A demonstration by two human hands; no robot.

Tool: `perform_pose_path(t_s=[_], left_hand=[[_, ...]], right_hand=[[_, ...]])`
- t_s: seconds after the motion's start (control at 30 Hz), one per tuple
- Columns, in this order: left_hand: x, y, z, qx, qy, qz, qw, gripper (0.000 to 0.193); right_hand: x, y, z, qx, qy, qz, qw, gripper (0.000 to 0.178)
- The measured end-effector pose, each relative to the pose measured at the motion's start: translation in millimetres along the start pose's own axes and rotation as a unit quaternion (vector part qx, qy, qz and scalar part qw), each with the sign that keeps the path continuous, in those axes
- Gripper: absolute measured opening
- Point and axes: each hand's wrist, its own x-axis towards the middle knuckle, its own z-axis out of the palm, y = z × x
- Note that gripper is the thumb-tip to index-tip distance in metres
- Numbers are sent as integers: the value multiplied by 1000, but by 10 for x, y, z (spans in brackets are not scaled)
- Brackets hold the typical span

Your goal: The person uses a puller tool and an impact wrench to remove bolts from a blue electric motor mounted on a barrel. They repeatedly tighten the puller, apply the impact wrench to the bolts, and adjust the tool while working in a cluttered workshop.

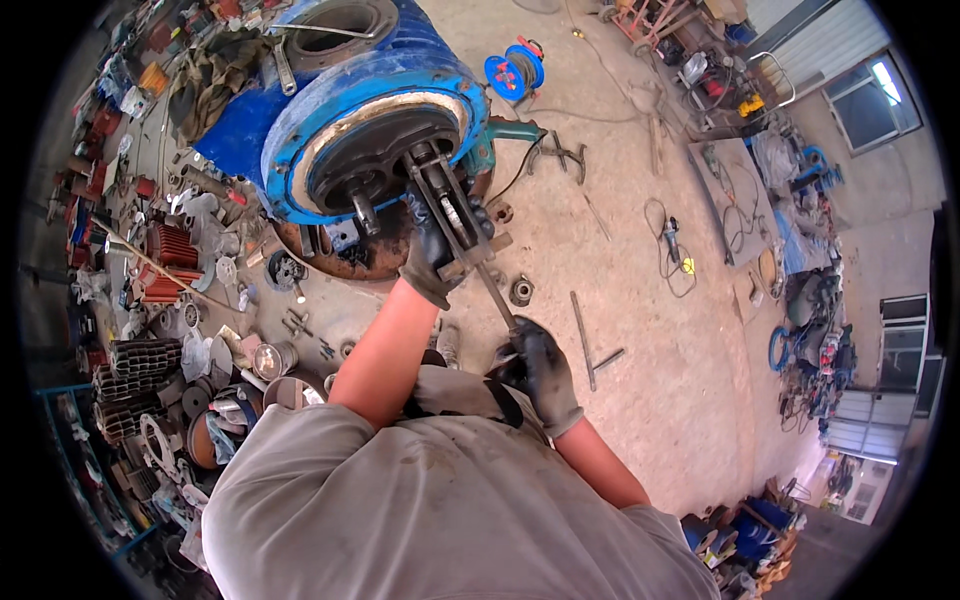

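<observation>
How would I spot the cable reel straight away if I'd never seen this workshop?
Find the big blue machine with the round open end. On the concrete floor just to its right sits the cable reel. Its bright blue round flanges and red parts set it apart from the dull metal tool lying below it in the picture.

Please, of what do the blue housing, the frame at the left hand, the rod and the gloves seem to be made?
Housing: probably cast metal; worn blue paint, thick flange.
Frame: likely steel; bare, dark, straight-edged bars.
Rod: likely steel too; dull grey-brown, slim and straight.
Gloves: perhaps knit with rubbery coating; dark fingers, greyer cuffs. Exact coating unclear.
</observation>
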Motion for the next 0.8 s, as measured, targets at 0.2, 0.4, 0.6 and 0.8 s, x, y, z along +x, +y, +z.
perform_pose_path(t_s=[0.2,0.4,0.6,0.8], left_hand=[[41,14,10,-31,18,-12,999,85],[-12,8,93,-6,2,4,1000,74],[-46,23,228,-21,36,8,999,75],[-34,31,136,-33,14,0,999,76]], right_hand=[[95,-46,-216,254,-117,145,949,43],[93,32,-55,-208,7,-128,970,47],[200,10,-168,441,-220,252,833,56],[158,180,-14,-155,-12,-101,983,44]])
